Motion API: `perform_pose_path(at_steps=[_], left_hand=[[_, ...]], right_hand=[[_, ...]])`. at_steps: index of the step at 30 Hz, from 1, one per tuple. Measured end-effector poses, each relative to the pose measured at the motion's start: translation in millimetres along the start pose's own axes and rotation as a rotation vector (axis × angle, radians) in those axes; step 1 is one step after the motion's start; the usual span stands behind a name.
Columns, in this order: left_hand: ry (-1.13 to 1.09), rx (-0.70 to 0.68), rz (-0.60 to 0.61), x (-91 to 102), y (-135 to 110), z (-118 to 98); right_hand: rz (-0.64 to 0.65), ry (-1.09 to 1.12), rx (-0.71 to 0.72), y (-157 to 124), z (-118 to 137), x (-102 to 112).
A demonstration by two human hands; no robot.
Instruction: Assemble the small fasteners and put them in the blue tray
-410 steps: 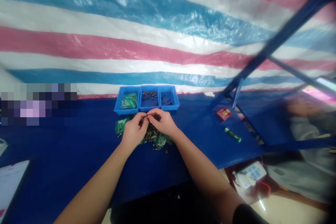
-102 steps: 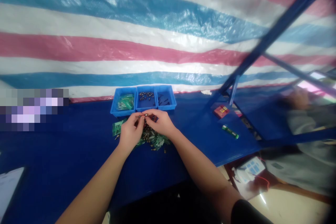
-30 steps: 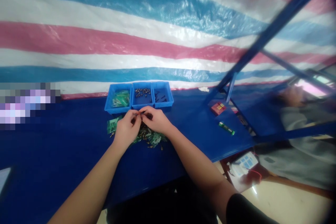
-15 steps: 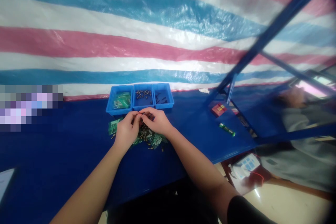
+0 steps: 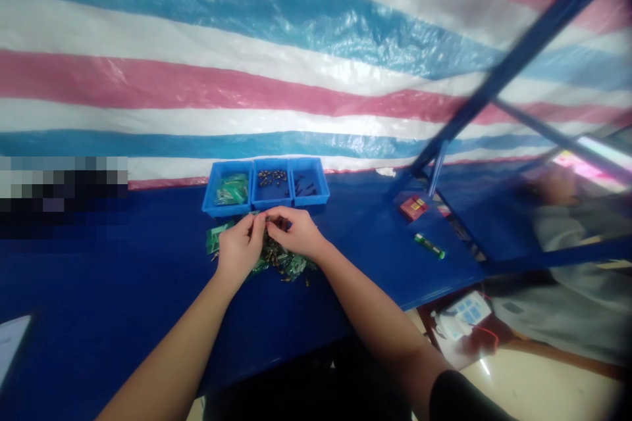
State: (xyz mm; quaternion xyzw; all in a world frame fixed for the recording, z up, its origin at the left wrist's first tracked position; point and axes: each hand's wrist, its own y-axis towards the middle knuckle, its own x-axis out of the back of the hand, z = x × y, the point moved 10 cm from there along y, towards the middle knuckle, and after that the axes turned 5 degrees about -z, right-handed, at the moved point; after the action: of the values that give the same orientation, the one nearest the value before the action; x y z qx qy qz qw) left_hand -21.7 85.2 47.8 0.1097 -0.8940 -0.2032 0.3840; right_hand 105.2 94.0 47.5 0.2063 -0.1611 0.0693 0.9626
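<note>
My left hand point(image 5: 239, 247) and my right hand point(image 5: 295, 231) meet fingertip to fingertip above a pile of small green and brass parts point(image 5: 284, 261) on the blue table point(image 5: 123, 276). Both hands pinch a tiny dark part point(image 5: 267, 218) between them; it is too small to name. Just behind the hands stand three joined blue bins: the left bin point(image 5: 230, 189) holds green pieces, the middle bin point(image 5: 272, 179) small brass pieces, the right bin point(image 5: 309, 187) a few dark pieces.
A red box point(image 5: 413, 208) and a green tube point(image 5: 429, 246) lie to the right on the table. A blue metal frame point(image 5: 498, 82) slants up at right. Another person point(image 5: 567, 237) sits at far right. A striped tarp point(image 5: 247, 79) hangs behind. White paper point(image 5: 12, 342) lies at the left edge.
The hands stay together over the pile, with only small shifts of the fingers. The view has drifted slightly.
</note>
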Motion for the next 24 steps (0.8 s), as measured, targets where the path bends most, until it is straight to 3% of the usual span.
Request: perform_pose_path(at_steps=[10, 24], left_hand=[[-0.116, 0.037, 0.04, -0.7, -0.3, -5.1], [-0.009, -0.018, 0.017, -0.8, 0.2, -3.7]], right_hand=[[-0.068, -0.064, 0.011, 1.9, 1.4, 7.3], [-0.029, -0.009, 0.021, -0.3, 1.0, 0.4]])
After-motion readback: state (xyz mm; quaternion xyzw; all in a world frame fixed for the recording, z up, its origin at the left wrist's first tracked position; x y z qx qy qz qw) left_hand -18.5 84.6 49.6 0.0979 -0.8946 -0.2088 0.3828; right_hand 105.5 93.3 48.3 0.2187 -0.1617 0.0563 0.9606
